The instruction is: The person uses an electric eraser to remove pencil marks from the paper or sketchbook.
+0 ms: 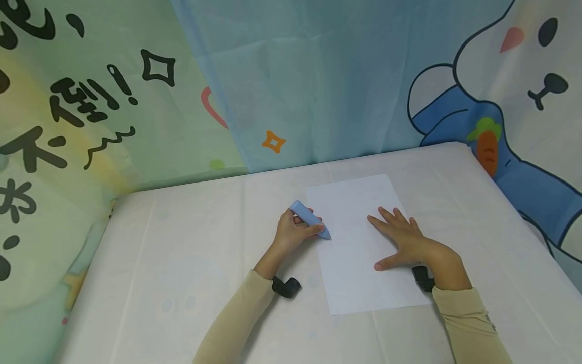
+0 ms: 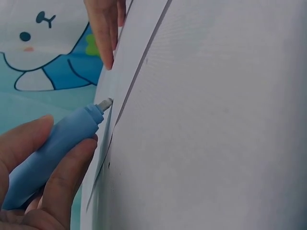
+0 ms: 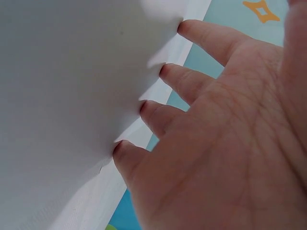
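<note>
While the left hand (image 1: 292, 232) pinches a stubby blue pen-shaped tool (image 1: 305, 214) between thumb and fingers, its grey tip (image 2: 106, 104) points over a white sheet of paper (image 1: 352, 278), just inside the left edge; whether it touches, I cannot tell. The right hand (image 1: 406, 245) spreads its fingers on the sheet's right part, fingertips touching the paper. Black wrist devices (image 1: 287, 287) sit near the cuffs of beige sleeves (image 1: 236, 313). Beneath everything lies a white table covering (image 1: 195, 253); behind hangs a printed backdrop (image 1: 327, 101) with a cartoon animal (image 1: 504, 76) and an orange carrot (image 1: 487, 152).
</note>
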The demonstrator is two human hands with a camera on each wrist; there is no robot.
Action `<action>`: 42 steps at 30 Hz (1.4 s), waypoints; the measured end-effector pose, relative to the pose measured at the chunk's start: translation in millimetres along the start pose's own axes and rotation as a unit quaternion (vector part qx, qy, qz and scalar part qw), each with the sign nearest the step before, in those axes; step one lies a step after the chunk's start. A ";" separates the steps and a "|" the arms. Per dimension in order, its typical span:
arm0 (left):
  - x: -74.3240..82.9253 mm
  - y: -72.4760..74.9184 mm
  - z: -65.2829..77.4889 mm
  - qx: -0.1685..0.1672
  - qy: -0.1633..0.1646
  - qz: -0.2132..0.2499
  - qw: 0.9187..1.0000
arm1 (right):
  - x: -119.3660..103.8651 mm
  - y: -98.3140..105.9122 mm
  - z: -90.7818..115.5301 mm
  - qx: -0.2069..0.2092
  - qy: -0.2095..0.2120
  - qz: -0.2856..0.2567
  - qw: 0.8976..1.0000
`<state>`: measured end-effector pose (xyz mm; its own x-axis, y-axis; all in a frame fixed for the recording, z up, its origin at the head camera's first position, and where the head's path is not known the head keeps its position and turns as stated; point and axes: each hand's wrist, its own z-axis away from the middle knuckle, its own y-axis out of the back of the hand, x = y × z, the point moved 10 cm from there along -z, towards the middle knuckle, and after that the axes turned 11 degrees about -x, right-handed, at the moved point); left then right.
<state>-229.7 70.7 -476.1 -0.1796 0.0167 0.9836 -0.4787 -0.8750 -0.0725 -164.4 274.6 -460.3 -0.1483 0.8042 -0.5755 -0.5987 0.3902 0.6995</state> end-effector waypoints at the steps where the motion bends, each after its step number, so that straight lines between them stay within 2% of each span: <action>1: 0.6 -0.2 0.2 -0.001 -0.002 -0.002 1.000 | 0.1 0.1 0.0 0.000 0.001 0.000 1.000; 17: -1.0 0.8 0.9 0.007 0.009 -0.016 1.000 | 0.7 -1.1 -0.2 -0.004 -0.008 -0.006 1.000; 42: -4.8 -1.7 4.0 -0.002 0.010 0.000 1.000 | 4.2 -1.1 -2.5 -0.001 -0.001 -0.001 1.000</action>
<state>-224.6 70.1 -480.0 -0.1968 0.0260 0.9801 -0.4826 -0.8727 -0.0738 -166.3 276.4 -464.6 -0.1462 0.8046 -0.5756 -0.6000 0.3905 0.6982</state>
